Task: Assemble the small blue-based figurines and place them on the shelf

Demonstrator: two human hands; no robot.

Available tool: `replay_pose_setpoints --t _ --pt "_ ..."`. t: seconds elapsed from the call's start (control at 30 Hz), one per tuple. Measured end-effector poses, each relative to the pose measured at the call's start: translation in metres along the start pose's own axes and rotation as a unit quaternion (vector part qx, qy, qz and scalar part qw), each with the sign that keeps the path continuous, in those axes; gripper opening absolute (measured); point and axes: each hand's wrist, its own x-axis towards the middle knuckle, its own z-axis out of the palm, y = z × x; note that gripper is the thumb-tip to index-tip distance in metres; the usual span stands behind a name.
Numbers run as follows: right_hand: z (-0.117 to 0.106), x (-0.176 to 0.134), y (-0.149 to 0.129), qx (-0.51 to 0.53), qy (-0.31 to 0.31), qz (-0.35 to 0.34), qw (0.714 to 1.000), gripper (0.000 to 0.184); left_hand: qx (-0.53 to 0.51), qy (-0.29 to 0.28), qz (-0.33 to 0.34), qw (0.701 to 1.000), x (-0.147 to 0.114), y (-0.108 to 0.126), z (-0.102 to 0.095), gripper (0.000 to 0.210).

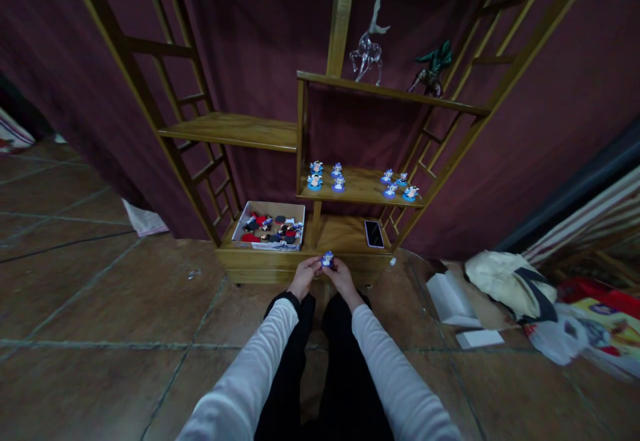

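Note:
A small purple-and-white figurine (327, 259) on a round base is held upright between my two hands, in front of the low edge of the shelf unit. The fingers of my left hand (306, 274) pinch its left side, and those of my right hand (343, 277) grip its right side. Similar figurines (339, 183) stand in two groups on the middle shelf (363, 187), some purple, some light blue. Left of my hands, an open cardboard box (243, 241) on the bottom shelf holds several red, black and white figures lying loose.
A phone (374, 233) lies on the bottom shelf at the right. Higher up stand a clear deer ornament (369, 54) and a dark green statuette (433, 71). White boxes (453, 299), a cream bag (505, 281) and a plastic bag (557, 335) lie on the floor at right.

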Motion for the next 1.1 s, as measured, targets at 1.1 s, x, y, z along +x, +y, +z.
replay_pose_setpoints --t 1.1 --pt "-0.008 -0.004 -0.002 0.079 -0.009 0.048 0.996 0.034 0.719 -0.083 0.261 0.639 -0.031 0.007 0.013 0.059"
